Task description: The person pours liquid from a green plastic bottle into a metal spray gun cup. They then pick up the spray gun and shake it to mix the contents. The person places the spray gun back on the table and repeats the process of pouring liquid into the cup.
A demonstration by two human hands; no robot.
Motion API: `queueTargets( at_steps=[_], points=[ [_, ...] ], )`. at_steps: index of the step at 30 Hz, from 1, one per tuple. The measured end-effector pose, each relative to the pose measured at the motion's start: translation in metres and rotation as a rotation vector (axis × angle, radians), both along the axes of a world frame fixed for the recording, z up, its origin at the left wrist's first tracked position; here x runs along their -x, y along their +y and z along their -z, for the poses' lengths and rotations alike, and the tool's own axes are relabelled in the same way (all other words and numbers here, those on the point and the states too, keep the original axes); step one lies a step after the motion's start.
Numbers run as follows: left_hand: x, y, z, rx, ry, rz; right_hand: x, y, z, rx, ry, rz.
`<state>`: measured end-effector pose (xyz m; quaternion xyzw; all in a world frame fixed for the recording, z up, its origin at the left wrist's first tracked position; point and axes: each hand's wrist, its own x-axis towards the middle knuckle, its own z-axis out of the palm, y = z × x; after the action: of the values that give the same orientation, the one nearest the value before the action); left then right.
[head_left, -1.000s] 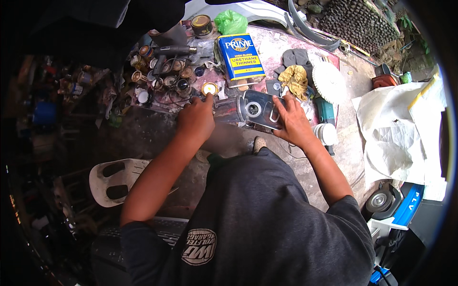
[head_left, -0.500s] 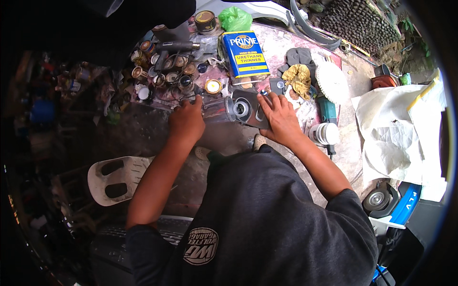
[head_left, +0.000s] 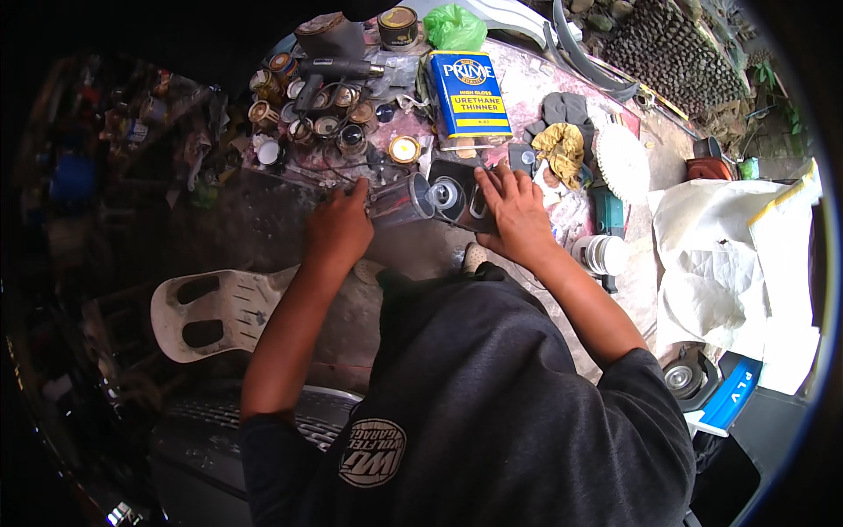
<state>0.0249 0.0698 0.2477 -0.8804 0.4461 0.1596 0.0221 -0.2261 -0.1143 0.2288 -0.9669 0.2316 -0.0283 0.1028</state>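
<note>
My left hand [head_left: 339,224] is closed round the left end of a clear, see-through plastic piece [head_left: 394,202], shaped like a short wide tube lying on its side. Its right end meets a black plastic housing [head_left: 459,169] with a round silvery lens-like ring [head_left: 446,195] in it. Whether the two are joined I cannot tell. My right hand [head_left: 516,211] grips the housing's right side, fingers over the top and thumb at the near edge. Both pieces are at the near edge of a cluttered table.
Behind my hands stand a blue and yellow thinner can [head_left: 470,95], several small open tins and jars, a heat gun [head_left: 338,68] and a green plastic bag [head_left: 455,28]. To the right lie rags [head_left: 562,145], a white round pad [head_left: 622,156] and a green power tool [head_left: 608,211]. A white plastic chair [head_left: 215,314] is at lower left.
The view has shifted a little, so the tabletop things appear farther right. The black housing has tilted slightly, showing more of its inner side. Both hands keep their grip.
</note>
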Motion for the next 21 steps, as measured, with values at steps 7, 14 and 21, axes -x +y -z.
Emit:
queueTargets(
  at_steps=[7,14,21],
  points=[
    [0.022,-0.012,0.006,0.138,0.178,-0.057,0.044,-0.036,0.000,-0.160,-0.091,0.082],
    [0.065,-0.009,0.056,0.458,1.030,-0.593,0.101,-0.054,0.027,-0.187,-0.106,0.135],
    [0.101,0.022,0.118,0.927,1.176,-0.851,0.129,-0.064,0.035,-0.203,0.036,0.213]
  ],
)
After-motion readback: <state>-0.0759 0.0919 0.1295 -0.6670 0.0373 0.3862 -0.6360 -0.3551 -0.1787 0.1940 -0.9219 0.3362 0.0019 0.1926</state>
